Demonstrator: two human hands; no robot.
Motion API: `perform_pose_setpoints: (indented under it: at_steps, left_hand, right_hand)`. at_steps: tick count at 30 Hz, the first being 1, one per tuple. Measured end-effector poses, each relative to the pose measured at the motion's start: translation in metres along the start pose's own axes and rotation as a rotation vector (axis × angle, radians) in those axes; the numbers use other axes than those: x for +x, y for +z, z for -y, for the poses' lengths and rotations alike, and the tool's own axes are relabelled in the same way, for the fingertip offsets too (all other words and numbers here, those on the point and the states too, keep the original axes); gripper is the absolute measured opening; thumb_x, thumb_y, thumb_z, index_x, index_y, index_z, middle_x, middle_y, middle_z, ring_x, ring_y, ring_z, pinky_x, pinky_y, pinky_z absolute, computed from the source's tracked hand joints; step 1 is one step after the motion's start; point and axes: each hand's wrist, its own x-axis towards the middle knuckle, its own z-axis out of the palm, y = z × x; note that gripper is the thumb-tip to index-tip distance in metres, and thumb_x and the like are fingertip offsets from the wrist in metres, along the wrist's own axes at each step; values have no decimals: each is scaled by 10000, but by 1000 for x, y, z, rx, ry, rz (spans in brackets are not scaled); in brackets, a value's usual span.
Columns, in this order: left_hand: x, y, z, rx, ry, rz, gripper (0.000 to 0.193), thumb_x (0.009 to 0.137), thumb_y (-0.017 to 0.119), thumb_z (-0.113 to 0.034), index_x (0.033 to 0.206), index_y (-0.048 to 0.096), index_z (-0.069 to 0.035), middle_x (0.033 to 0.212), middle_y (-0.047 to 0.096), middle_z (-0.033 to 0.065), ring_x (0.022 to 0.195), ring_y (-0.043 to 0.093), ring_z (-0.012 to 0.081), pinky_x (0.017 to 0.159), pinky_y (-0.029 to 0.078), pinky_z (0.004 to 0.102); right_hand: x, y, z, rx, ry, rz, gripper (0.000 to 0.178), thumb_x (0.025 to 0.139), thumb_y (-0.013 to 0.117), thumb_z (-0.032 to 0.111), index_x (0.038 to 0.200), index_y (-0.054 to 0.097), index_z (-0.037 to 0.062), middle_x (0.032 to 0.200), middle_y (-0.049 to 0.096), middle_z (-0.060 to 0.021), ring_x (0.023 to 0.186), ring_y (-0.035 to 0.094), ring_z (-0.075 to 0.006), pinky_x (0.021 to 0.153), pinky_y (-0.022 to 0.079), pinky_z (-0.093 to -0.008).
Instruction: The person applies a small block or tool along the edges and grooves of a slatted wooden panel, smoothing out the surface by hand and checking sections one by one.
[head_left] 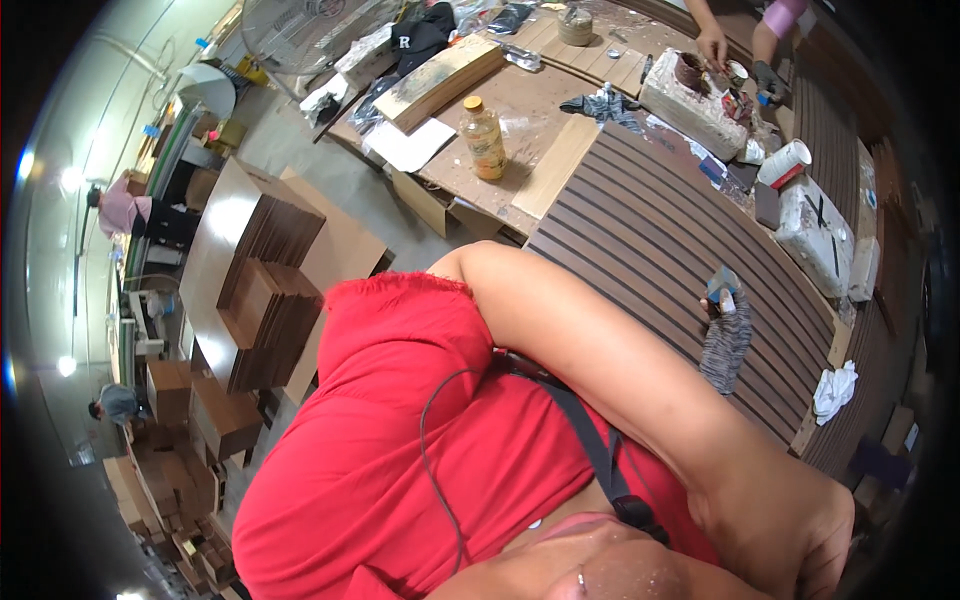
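Note:
My right hand (725,340), in a grey knitted glove, grips a small blue-grey block (721,284) over a brown slatted wood panel (650,215). The block's lower side is hidden. My bare left forearm crosses in front of my red shirt, its elbow bent at the upper middle. My left hand (830,525) is raised at the lower right, close to the camera; its fingers are mostly hidden or cut off. A crumpled white cloth (834,391) lies beyond the panel's right edge.
A yellow-capped bottle (484,140) and a thick wooden board (440,85) rest on the bench. White blocks (815,235) and a white cup (785,163) stand beyond the panel. At the top right another person's hands work, one gloved (770,80). Stacked brown panels (265,290) stand left.

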Motion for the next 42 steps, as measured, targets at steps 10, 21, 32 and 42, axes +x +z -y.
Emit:
perform_pose_setpoints:
  at_steps: [10,21,32,42]
  left_hand:
    - [-46,40,-52,-652,-160,-41,182,978,579,-92,1022,678,55,908,716,99,813,637,129,709,508,290]
    - [-82,38,-82,-647,-81,96,211,1004,568,-134,1039,667,50,902,705,81,812,628,119,704,504,288]
    - [-68,-5,-92,-511,-232,71,227,1007,569,-150,1009,671,53,886,694,70,789,610,117,676,488,285]
    - [-52,-50,-69,-667,-81,130,244,1000,586,-171,1014,670,58,918,675,59,776,584,111,646,470,297]
  right_hand:
    - [-13,64,15,-32,-44,-36,452,923,683,221,1291,576,-18,1184,608,-128,967,618,-199,812,565,-308]
    - [9,109,22,47,-110,-110,329,913,702,193,1174,635,2,1027,663,-108,862,666,-192,747,594,-296]
    - [102,99,18,189,11,-27,299,918,695,183,1147,638,-1,1002,665,-105,852,665,-193,737,590,-296]
    - [152,85,0,286,128,17,272,921,690,174,1122,640,-4,980,668,-103,843,665,-194,728,588,-297]
